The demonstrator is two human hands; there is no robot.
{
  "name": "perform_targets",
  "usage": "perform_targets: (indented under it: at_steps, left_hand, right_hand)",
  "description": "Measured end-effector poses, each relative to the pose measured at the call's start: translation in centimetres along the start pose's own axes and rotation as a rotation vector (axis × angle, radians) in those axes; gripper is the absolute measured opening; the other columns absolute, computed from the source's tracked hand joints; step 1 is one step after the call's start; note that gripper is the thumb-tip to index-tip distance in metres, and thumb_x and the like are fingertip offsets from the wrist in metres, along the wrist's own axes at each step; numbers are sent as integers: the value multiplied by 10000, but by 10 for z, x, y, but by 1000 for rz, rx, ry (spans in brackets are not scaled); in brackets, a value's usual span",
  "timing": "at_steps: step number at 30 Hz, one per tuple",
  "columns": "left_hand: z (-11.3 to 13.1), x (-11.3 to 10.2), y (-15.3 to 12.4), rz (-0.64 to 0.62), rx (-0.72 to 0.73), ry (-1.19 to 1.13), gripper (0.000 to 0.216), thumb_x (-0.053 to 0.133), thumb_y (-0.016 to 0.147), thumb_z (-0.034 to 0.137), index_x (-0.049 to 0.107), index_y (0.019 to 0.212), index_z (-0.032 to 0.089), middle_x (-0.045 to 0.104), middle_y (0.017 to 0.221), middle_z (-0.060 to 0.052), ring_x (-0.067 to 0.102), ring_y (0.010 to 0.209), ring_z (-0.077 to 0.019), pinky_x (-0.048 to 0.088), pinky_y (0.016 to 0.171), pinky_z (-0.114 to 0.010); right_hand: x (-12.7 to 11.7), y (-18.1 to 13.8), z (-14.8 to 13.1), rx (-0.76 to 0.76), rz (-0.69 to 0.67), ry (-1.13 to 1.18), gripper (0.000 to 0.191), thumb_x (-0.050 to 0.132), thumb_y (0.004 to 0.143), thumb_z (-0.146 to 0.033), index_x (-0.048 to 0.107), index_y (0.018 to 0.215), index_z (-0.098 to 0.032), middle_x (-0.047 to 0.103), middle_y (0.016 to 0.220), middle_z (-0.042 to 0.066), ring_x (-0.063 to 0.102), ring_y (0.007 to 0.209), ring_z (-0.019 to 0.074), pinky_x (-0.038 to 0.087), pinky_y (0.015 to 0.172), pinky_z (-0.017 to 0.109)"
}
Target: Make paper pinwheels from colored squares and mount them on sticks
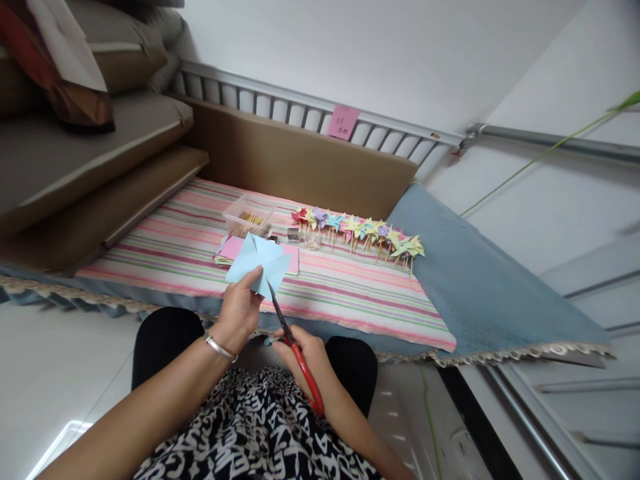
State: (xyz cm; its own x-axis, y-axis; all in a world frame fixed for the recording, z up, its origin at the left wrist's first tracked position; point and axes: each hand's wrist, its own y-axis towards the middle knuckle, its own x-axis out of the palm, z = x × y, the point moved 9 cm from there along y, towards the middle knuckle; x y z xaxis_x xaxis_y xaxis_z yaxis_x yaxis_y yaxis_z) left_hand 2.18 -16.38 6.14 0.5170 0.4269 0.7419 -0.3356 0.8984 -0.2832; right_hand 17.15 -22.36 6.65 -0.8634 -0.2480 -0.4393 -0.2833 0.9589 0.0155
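My left hand (239, 308) pinches a light blue square of paper (260, 261) by its near edge and holds it up over the striped cloth (350, 293). The sheet has slits running in from its corners. My right hand (306, 353) grips red-handled scissors (295, 347), whose blades point up at the paper's lower edge. A silver bangle sits on my left wrist.
A row of several small paper pinwheels (360, 232) on sticks lies across the cloth. Beside them are a clear plastic box (247, 217), pink paper sheets (233, 250) and a small jar (313, 239). A blue quilted cover (475, 280) lies to the right, cushions (75, 147) to the left.
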Motion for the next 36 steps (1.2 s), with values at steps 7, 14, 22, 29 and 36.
perform_targets:
  at_steps: [7,14,22,29,36]
  left_hand:
    - [45,-9,29,-3,167,165,355,787,531,145,678,869,132,723,910,-65,656,767,-180,503,656,-262]
    - [26,-6,26,-209,-63,640,379,802,495,194,704,853,120,726,798,-83,639,634,-191,482,562,-265]
    - [-22,14,-7,-421,-267,760,235,771,575,182,723,795,114,731,777,-139,651,602,-213,515,573,-297]
    - [-42,5,-16,-355,-404,397,198,728,675,181,701,857,110,717,795,-92,655,647,-175,528,534,-244]
    - [-60,6,-28,-235,-340,194,220,702,691,125,681,908,154,718,855,-35,652,673,-158,548,565,-258]
  right_hand:
    - [12,-15,53,69,-177,-69,436,523,741,-156,542,1173,-214,596,605,-38,607,554,139,494,615,253]
    - [-50,4,49,78,181,239,404,603,764,-356,494,1131,-226,648,964,58,652,832,202,516,762,351]
    - [-51,50,-1,21,136,618,445,675,654,-238,492,1059,-245,534,744,-60,528,570,93,455,523,214]
    - [-51,54,12,15,325,733,405,631,652,-209,473,1025,-228,623,819,-25,566,609,126,464,552,235]
    - [-46,51,12,-66,376,710,331,602,705,-226,471,1009,-234,632,843,-20,615,702,149,504,645,271]
